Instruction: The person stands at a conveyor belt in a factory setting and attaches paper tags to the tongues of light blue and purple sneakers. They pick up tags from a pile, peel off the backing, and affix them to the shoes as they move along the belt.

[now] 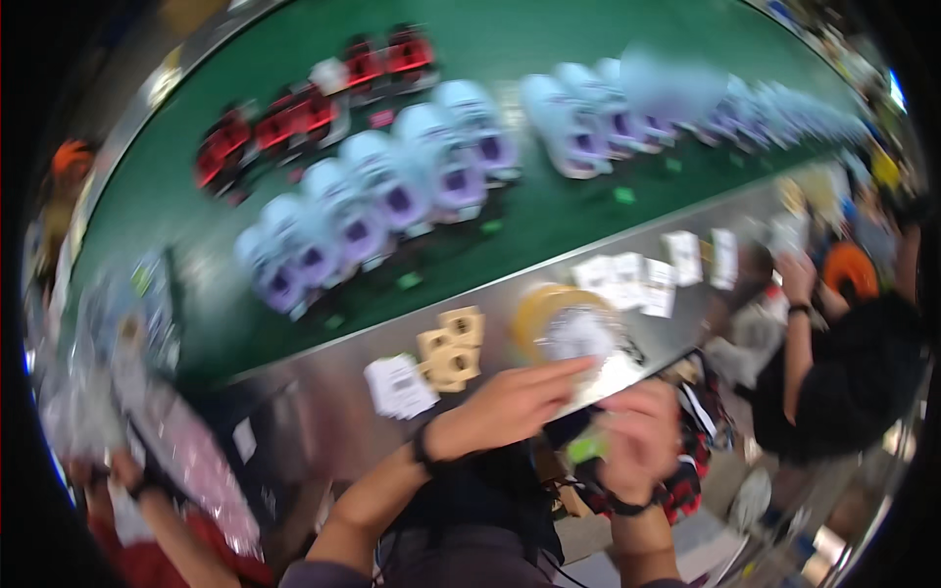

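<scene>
My left hand reaches over the metal ledge, fingers stretched out to the right. No object shows in it. My right hand is just beyond the ledge's near edge, its fingers smeared by motion. Whether it holds anything cannot be made out. Below and between the hands is a small bright green patch, too blurred to name. Just past my left fingertips, a yellow ring, perhaps a tape roll, surrounds or lies against a crumpled whitish bundle.
Light blue and purple shoes stand in rows on the green belt, with red-and-black shoes behind. On the ledge are brown tags, white cards and more white slips. People work at left and right; plastic bags lie left.
</scene>
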`<action>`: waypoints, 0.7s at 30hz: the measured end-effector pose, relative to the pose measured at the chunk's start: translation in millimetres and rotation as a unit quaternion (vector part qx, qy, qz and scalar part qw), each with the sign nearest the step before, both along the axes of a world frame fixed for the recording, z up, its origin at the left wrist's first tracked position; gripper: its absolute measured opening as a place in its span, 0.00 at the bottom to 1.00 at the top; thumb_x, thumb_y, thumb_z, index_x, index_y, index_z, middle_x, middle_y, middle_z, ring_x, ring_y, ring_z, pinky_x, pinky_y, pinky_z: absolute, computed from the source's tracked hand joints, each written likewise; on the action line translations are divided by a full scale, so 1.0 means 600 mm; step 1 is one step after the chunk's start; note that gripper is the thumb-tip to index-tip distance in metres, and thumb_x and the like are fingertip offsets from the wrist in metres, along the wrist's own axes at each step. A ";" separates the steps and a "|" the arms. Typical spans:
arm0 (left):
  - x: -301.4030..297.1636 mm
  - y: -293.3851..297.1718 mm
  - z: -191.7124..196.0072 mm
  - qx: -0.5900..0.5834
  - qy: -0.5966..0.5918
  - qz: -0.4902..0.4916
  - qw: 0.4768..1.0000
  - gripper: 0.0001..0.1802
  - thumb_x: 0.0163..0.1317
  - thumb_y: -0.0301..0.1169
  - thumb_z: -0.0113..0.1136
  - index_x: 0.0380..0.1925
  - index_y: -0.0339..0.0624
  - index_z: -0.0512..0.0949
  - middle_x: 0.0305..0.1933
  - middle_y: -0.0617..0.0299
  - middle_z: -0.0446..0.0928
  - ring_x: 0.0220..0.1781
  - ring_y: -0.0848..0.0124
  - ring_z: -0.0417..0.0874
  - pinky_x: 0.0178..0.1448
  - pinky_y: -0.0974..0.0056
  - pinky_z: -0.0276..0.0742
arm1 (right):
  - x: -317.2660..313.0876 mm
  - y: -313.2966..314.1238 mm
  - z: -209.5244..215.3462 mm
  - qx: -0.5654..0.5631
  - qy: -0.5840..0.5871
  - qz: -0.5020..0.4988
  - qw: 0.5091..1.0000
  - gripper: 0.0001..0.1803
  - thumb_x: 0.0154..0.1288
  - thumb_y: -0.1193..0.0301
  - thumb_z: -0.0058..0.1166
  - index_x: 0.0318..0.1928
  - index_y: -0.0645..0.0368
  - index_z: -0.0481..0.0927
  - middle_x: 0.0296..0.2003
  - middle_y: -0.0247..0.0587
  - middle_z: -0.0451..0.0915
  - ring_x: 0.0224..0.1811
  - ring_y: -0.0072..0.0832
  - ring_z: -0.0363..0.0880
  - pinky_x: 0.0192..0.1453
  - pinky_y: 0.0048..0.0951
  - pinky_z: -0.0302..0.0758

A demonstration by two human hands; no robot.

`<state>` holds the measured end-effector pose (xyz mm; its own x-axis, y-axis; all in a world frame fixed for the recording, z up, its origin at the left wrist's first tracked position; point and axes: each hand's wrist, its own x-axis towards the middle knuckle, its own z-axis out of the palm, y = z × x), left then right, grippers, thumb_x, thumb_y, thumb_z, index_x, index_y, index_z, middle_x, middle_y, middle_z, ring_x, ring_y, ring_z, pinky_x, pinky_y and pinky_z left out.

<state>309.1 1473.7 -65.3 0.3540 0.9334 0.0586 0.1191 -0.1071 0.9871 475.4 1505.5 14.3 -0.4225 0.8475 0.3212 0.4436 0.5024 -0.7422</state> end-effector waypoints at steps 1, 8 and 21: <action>0.014 0.009 0.001 0.023 -0.024 0.022 0.999 0.06 0.54 0.20 0.55 0.34 0.35 0.72 0.61 0.56 0.70 0.50 0.55 0.77 0.49 0.58 0.75 | 0.012 -0.019 0.007 0.004 0.111 -0.031 0.993 0.04 0.60 0.73 0.52 0.33 0.56 0.70 0.36 0.42 0.78 0.37 0.37 0.77 0.50 0.43 0.74; -0.041 -0.073 0.017 -0.130 -0.207 0.351 0.904 0.07 0.55 0.16 0.56 0.32 0.38 0.75 0.55 0.52 0.70 0.46 0.74 0.77 0.50 0.69 0.75 | -0.007 -0.035 0.057 -0.162 0.184 -0.098 0.964 0.06 0.59 0.83 0.45 0.36 0.62 0.72 0.24 0.38 0.69 0.23 0.22 0.66 0.32 0.23 0.67; -0.095 -0.122 0.051 -0.154 -0.488 0.499 0.699 0.16 0.57 0.18 0.57 0.47 0.30 0.71 0.42 0.54 0.76 0.45 0.71 0.79 0.52 0.66 0.75 | -0.181 -0.028 -0.046 -0.315 -0.010 0.047 0.948 0.09 0.56 0.72 0.62 0.27 0.64 0.76 0.13 0.28 0.64 0.15 0.14 0.56 0.19 0.20 0.54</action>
<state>251.8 1400.2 -34.6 -0.5517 0.7083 -0.4405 -0.7636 -0.2165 0.6083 366.7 1488.9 -13.2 -0.5066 0.8267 -0.2448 0.4367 0.0012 -0.8996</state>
